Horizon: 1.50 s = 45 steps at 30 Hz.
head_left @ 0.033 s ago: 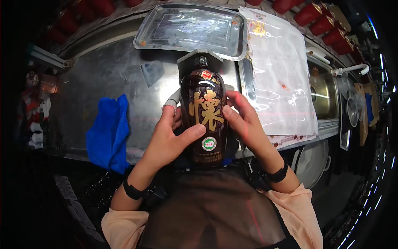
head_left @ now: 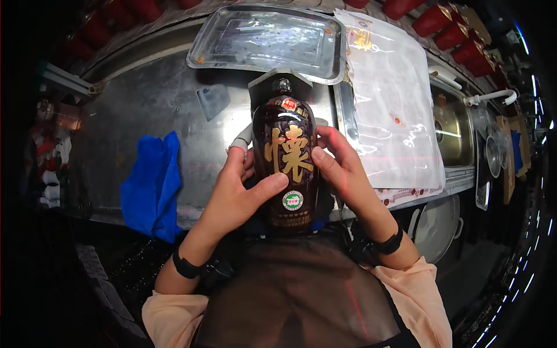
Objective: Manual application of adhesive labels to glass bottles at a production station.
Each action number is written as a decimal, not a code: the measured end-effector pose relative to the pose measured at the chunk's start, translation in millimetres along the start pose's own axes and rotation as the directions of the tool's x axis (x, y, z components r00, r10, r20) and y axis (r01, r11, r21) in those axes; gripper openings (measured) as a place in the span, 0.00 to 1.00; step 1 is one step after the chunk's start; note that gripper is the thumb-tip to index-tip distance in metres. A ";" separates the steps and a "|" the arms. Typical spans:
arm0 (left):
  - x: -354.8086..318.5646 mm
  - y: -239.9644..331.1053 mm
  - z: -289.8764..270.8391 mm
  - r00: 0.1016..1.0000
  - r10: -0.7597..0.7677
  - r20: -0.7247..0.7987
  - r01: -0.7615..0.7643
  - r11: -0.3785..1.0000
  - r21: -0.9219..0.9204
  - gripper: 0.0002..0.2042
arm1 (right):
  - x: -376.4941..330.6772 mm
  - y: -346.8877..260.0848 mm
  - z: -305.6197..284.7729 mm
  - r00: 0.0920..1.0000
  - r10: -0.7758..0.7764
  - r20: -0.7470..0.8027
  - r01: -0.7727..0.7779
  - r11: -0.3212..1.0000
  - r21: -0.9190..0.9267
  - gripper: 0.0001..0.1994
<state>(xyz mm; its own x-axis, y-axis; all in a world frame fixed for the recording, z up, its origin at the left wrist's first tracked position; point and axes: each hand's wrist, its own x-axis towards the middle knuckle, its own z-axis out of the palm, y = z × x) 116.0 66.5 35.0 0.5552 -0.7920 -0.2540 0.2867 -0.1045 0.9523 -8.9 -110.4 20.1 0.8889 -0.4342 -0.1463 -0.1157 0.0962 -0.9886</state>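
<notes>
A dark brown glossy liquor bottle [head_left: 284, 156] with gold lettering, a small red emblem and a round green-and-white sticker lies in front of me, its neck pointing away. It rests in a dark cradle [head_left: 299, 88] with an angled far end around the neck. My left hand [head_left: 246, 188] holds the bottle's left side, thumb across its front and a pale wrap on one finger. On the opposite side my right hand [head_left: 341, 162] grips it, thumb on the glass near the lettering. Some fingertips are hidden behind the bottle.
Beyond the bottle is a shallow metal tray [head_left: 210, 42] on the steel worktop [head_left: 127, 104]. A blue cloth [head_left: 152, 182] hangs over the front edge at left. White sheets [head_left: 391, 110] lie at right beside a sink [head_left: 461, 133] with a white faucet [head_left: 493, 97]. Red cups [head_left: 432, 20] line the back.
</notes>
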 end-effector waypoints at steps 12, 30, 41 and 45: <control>3.7 1.5 -5.8 0.999 -0.023 0.038 0.025 0.997 -0.070 0.45 | 5.7 -16.3 7.5 0.988 0.151 -0.028 -0.148 0.985 0.090 0.17; 4.3 -3.1 -7.3 0.998 0.010 0.060 -0.004 0.995 -0.102 0.40 | 1.7 -21.0 11.2 0.997 0.072 0.003 -0.072 0.997 -0.022 0.21; -26.2 -21.9 -27.9 0.955 0.196 0.225 -0.224 0.968 0.110 0.53 | -59.3 -3.5 1.7 0.999 0.054 -0.001 -0.053 0.979 -0.198 0.32; -27.5 -24.7 -24.1 0.974 0.165 0.157 -0.184 0.976 0.114 0.57 | -59.0 -1.1 1.8 0.999 0.028 0.022 -0.022 0.972 -0.232 0.35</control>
<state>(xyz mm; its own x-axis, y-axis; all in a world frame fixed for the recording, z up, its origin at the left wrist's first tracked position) 112.5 105.4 14.3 0.4650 -0.8831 -0.0633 0.0891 -0.0245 0.9957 -60.4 -83.3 29.9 0.8950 -0.4111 -0.1733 -0.2351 -0.1045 -0.9663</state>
